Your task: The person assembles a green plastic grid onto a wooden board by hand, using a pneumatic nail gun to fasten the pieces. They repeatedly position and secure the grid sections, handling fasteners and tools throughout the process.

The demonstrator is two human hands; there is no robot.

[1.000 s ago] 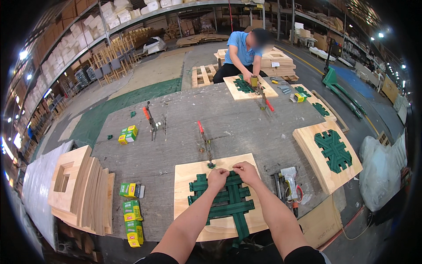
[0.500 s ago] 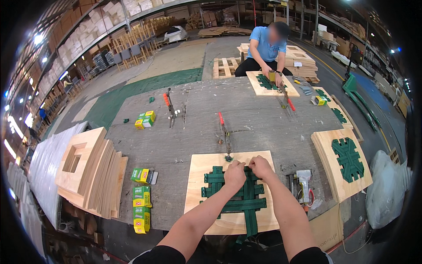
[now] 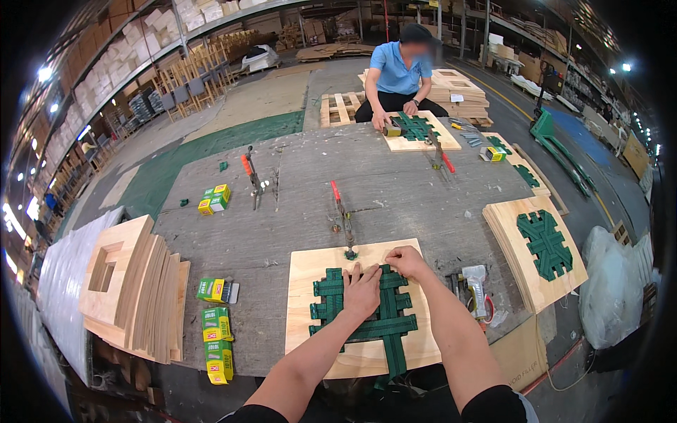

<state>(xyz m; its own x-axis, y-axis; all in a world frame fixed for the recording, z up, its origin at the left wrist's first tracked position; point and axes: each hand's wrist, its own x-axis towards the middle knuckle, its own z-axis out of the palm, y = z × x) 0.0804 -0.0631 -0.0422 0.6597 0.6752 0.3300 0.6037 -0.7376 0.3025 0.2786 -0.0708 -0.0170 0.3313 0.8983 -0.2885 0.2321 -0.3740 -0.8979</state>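
Note:
A square light-wood panel (image 3: 300, 282) lies in front of me, with dark green webbing straps (image 3: 384, 326) woven across its middle. One long strap hangs down past the near edge. My left hand (image 3: 361, 290) rests flat on the webbing, fingers stretched out toward the far side. At the upper end of an upright strap, the fingers of my right hand (image 3: 409, 262) are pinched together on the strap's end; the fingertips partly hide it. Beyond my hands, a red-handled toggle clamp (image 3: 343, 218) bears on the panel's far edge.
Stacked wood frames (image 3: 116, 282) stand at left, beside yellow-green boxes (image 3: 217, 324). On the right are a staple gun (image 3: 477, 285) and a stack of webbed panels (image 3: 543, 247). Another clamp (image 3: 254, 176) stands farther off. Across the table a co-worker (image 3: 402, 74) handles a similar panel (image 3: 423, 137).
My left hand has opened from a pinch and now lies flat on the webbing. My right hand stays pinched at the strap's end. Across the table, the co-worker's tool has moved left.

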